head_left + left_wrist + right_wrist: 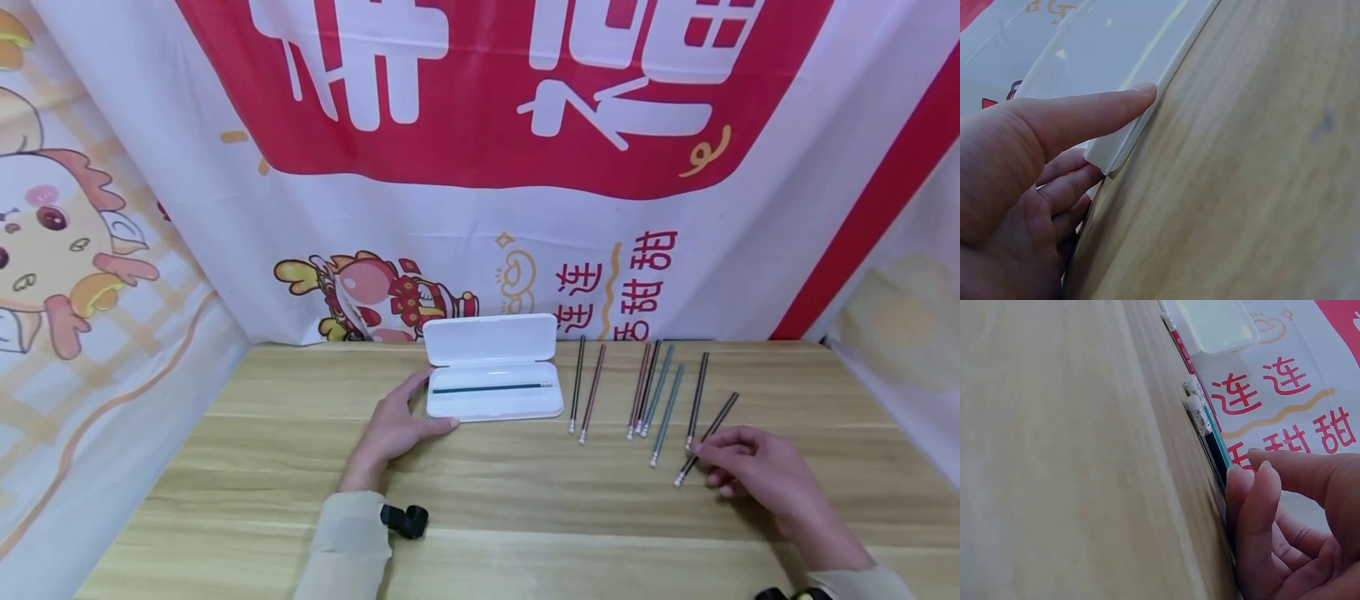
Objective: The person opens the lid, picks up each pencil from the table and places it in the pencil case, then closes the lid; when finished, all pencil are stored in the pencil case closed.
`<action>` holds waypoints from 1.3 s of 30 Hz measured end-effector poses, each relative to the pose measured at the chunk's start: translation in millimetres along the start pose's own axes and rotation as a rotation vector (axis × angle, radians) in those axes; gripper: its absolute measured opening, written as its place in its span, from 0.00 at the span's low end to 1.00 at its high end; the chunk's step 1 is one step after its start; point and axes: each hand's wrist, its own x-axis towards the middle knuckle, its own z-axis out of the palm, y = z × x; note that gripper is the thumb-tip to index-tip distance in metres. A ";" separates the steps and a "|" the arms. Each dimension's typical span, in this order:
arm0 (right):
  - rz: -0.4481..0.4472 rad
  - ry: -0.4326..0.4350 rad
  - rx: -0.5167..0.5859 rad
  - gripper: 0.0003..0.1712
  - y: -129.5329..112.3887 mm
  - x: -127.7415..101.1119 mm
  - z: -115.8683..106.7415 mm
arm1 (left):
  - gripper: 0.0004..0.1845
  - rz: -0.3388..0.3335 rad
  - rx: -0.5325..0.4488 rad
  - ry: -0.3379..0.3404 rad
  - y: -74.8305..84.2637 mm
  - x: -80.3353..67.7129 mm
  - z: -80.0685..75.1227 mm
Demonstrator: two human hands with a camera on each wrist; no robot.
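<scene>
While the left hand point(393, 429) rests flat-fingered against the open white pencil case point(493, 367), probably bracing it, the right hand point(750, 468) pinches the rightmost black pencil point(707, 440) off the wooden table point(525, 517), beside the other loose pencils point(652, 392).

1. White pencil case point(492, 392): open, lid upright, centre of frame; one dark green pencil point(491, 387) lying lengthwise inside.
2. Black pencil point(707, 439): white eraser tip, lying diagonal on wood, right of centre, rightmost of the loose row.
</scene>
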 end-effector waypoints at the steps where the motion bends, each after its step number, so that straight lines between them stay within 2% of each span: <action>1: 0.002 0.002 -0.013 0.28 -1.0 0.2 -0.3 | 0.52 0.001 0.000 0.001 0.0 0.1 -0.1; 14: 0.003 0.045 -0.234 0.26 -10.1 2.3 3.0 | 0.52 -0.014 -0.004 0.001 -0.4 0.8 0.4; 19: 0.012 0.042 -0.251 0.23 -11.2 2.8 2.2 | 0.52 -0.009 0.000 0.000 -0.8 0.8 0.9; 28: 0.050 0.005 -0.200 0.25 -10.9 3.6 -2.5 | 0.52 0.001 0.002 0.002 -1.9 1.8 0.8; 35: 0.019 -0.006 -0.281 0.25 -10.5 -3.1 -2.5 | 0.52 0.006 0.004 0.001 -1.8 1.2 1.1; 39: 0.045 -0.019 -0.286 0.21 -11.0 -4.1 -3.0 | 0.52 0.005 0.007 0.005 -2.4 1.6 0.8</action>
